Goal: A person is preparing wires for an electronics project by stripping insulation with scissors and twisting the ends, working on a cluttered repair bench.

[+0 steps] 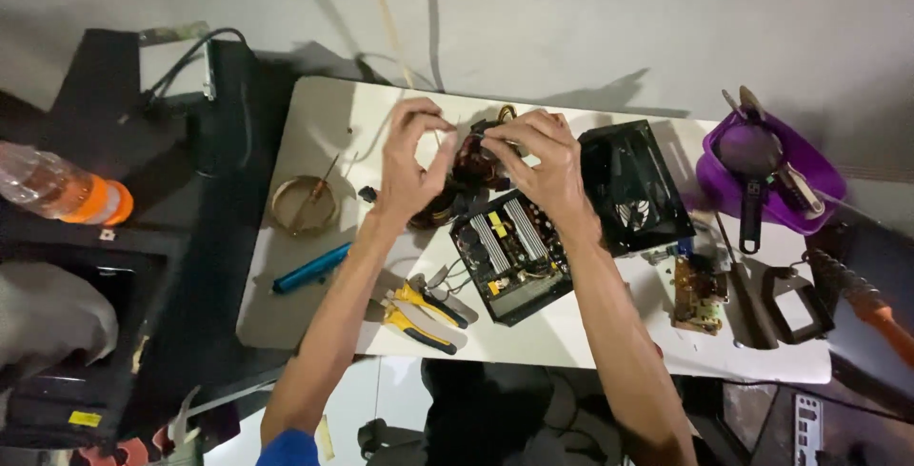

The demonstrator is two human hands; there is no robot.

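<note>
White-topped table [571,337] seen from above, with an opened power supply unit [511,255] at its centre, circuit board and two finned heat sinks exposed. Both hands work just beyond the unit's far edge, over a dark bundle of wires [468,176] that trails out from it. Left hand [407,166]: thumb and forefinger curl toward each other in a narrow pinch on what appears to be a thin lead, too fine to make out. Right hand [543,157]: fingers bent down and closed onto the top of the bundle. The bundle lies between the two hands, directly under the right fingers and just right of the left thumb, so the right hand is the nearer; its long axis cannot be told, since the hands cover most of it. The removed black fan cover [633,185] sits just right of the unit. Nearer the person lie yellow-handled pliers [424,314]; to the left, a blue pen-shaped tool [311,269] and a solder coil [303,204]. A purple bowl [819,195] of tools stands at far right, and a small brown circuit board [698,293] lies below it.
</note>
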